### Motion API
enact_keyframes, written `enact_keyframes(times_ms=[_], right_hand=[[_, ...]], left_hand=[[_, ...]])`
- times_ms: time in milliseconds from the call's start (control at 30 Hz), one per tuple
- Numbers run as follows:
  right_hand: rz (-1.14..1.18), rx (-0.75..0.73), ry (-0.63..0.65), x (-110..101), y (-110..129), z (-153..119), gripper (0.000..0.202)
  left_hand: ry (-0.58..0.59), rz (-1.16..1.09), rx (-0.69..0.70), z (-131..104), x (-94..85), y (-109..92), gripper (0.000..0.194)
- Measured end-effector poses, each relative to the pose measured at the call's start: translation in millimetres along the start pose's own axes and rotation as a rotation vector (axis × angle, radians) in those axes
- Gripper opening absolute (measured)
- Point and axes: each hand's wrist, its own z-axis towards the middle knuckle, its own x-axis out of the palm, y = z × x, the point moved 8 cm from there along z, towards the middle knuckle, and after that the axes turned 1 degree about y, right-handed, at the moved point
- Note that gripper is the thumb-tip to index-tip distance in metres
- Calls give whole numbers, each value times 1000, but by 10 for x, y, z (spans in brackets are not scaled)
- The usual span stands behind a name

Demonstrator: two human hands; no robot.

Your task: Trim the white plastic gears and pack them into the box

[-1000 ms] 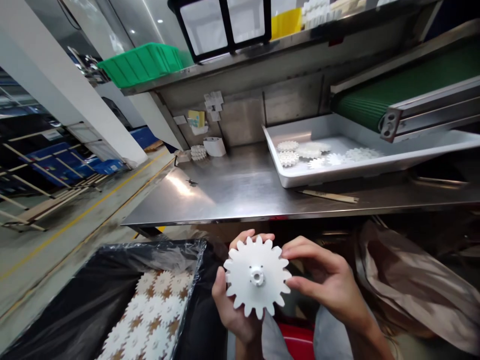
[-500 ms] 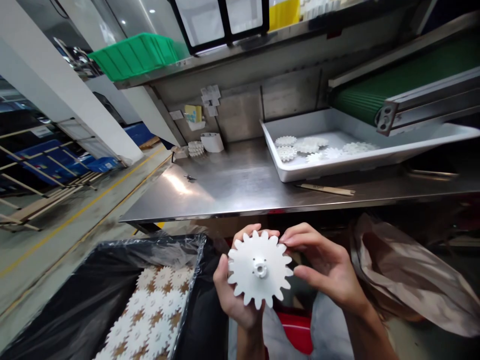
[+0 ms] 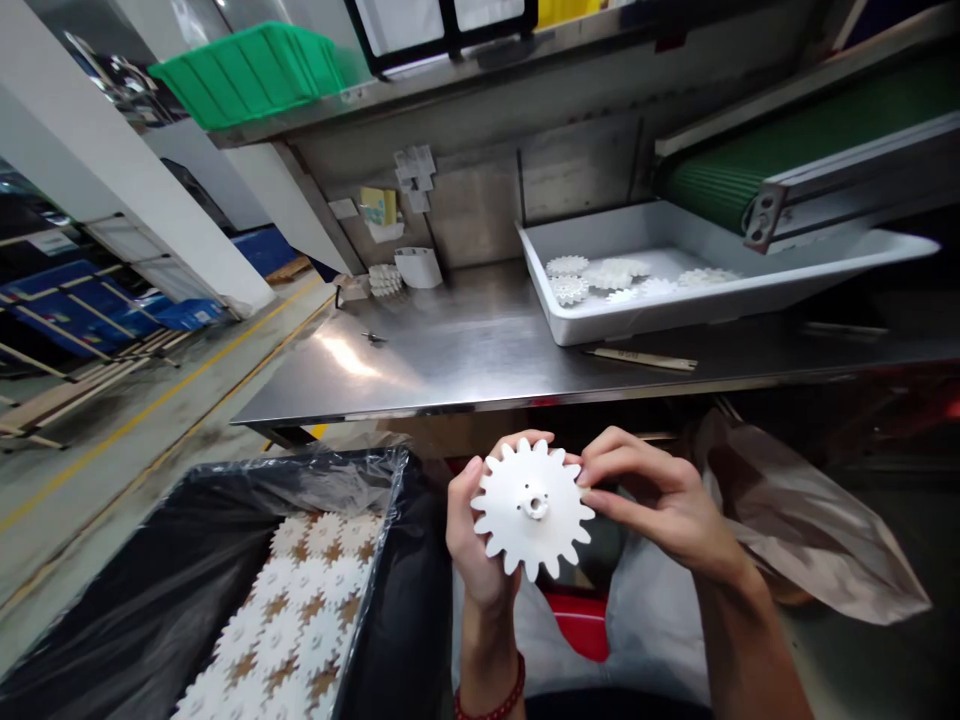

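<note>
A white plastic gear [image 3: 534, 515] with a hub in its middle is held up below the front edge of the workbench, its face toward me. My left hand [image 3: 480, 545] grips it from the left and behind, the thumb on the rim and some fingers hidden. At the gear's right side, my right hand [image 3: 660, 500] pinches a tooth between thumb and fingertips. Rows of similar white gears [image 3: 300, 610] lie to the left in a box lined with black plastic [image 3: 150, 590].
On the steel workbench [image 3: 450, 350] stands a white tray [image 3: 600, 325] with several gears, under the end of a green conveyor belt [image 3: 720, 190]. A flat tan tool [image 3: 645, 359] lies before it. A green bin [image 3: 255, 75] sits on the shelf. A plastic bag [image 3: 810, 520] is at right.
The gear has shifted slightly right and up in the view and turned a little. My right thumb has closed onto its rim, where it stood apart before. The camera view has tilted slightly.
</note>
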Motion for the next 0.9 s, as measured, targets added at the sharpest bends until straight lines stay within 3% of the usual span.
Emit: enact_keyframes(times_ms=[500,900], right_hand=[[-45,-69,-8,-83,95,-46,11],[165,-67,-101,-25,41,-25,13]], left_hand=[[24,-22,-97,7,27,74,56],[-159,-66,106,22,-128,-114,55]])
